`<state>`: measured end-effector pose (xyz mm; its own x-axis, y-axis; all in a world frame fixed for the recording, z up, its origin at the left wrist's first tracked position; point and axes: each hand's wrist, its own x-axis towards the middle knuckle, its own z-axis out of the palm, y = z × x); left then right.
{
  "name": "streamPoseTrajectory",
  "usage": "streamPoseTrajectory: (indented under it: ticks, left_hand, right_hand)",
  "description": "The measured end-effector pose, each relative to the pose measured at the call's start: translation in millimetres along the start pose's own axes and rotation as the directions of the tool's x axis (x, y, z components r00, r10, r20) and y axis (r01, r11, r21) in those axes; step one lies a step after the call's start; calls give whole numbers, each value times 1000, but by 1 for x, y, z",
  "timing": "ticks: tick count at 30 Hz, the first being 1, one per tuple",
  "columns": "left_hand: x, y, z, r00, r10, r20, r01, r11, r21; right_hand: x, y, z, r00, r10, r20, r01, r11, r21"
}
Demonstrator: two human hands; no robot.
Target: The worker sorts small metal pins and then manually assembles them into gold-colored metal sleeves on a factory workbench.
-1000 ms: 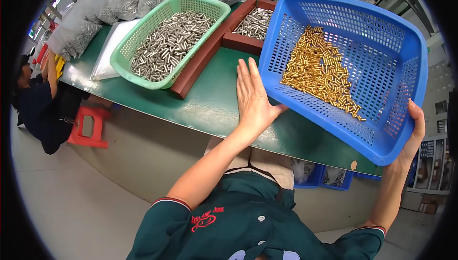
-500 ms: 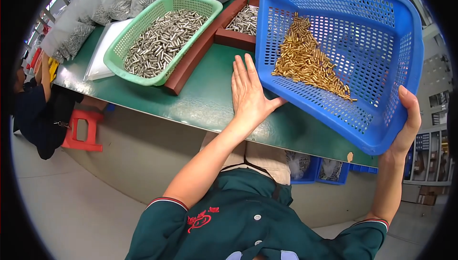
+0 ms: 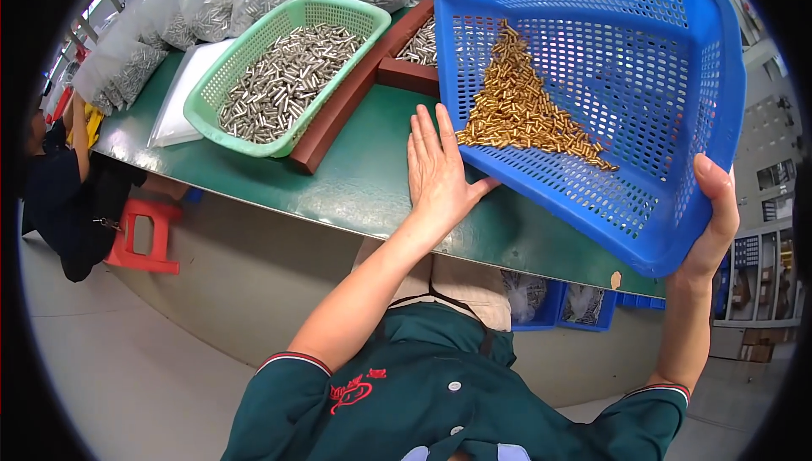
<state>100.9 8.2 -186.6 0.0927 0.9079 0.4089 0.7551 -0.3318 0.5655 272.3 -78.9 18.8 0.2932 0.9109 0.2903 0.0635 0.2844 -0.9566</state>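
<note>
Over the green table (image 3: 355,182), a blue perforated plastic basket (image 3: 668,131) is tipped, brass-coloured pins (image 3: 520,114) heaped in its low corner. Right hand (image 3: 709,224) grips the rim; left hand (image 3: 438,175), flat and open, steadies the near edge. Gathering seems underway. Beside stands a green basket (image 3: 245,127) of silver pins (image 3: 288,80).

Two baskets (image 3: 592,80) (image 3: 279,72) (one tilted), two hands (image 3: 440,169) (image 3: 710,224)

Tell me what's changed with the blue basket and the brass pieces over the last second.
The blue basket has been tipped up more steeply, and the gold-coloured pieces have slid from a loose spread into a tight triangular heap toward its left corner. The right hand still grips the rim and the left hand still braces its lower edge. The green basket is unchanged.
</note>
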Motion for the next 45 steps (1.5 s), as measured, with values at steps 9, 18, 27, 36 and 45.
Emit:
streamPoseTrajectory:
  ticks: [9,18,27,36,45]
  left_hand:
    - [-4,3,-1,1000,9,-25,-9,1000,-4]
    - [-5,10,-6,1000,-6,-8,6,1000,17]
    - [-7,13,-8,999,18,-37,-17,1000,14]
    - [-6,21,-12,1000,-9,-4,9,999,34]
    - [3,15,-4,995,45,-94,-38,996,75]
  right_hand:
    - [-2,-5,-6,993,-72,94,79,994,-75]
    - [-2,-12,1,998,-66,23,67,996,-56]
    - [1,-17,-2,993,-99,64,106,988,-113]
    - [3,-21,0,990,-133,53,139,983,-124]
    - [4,-23,-2,990,-125,59,132,982,-135]
